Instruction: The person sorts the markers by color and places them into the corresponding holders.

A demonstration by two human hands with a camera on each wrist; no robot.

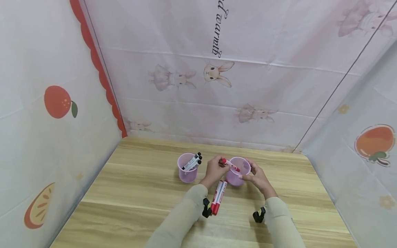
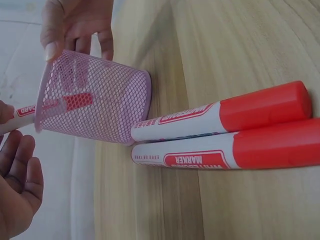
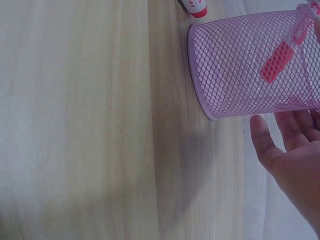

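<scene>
My left hand (image 1: pixel 214 171) pinches a red-and-white whiteboard marker (image 1: pixel 231 165) at the mouth of a pink mesh pen cup (image 1: pixel 236 181). In the left wrist view the marker's red end (image 2: pixel 79 101) shows through the mesh, inside the cup. My right hand (image 1: pixel 260 179) grips the cup from its right side, with the thumb (image 2: pixel 52 35) at the rim. The cup stands upright on the table. Two more red whiteboard markers (image 1: pixel 219 196) lie side by side in front of it, near my left wrist.
Left of my hands stands a second pink pen cup (image 1: pixel 187 176) with several black-capped markers (image 1: pixel 193 162) leaning in it. The wood-grain table (image 1: pixel 130 186) meets printed cloth walls (image 1: pixel 198 117) at the back and sides.
</scene>
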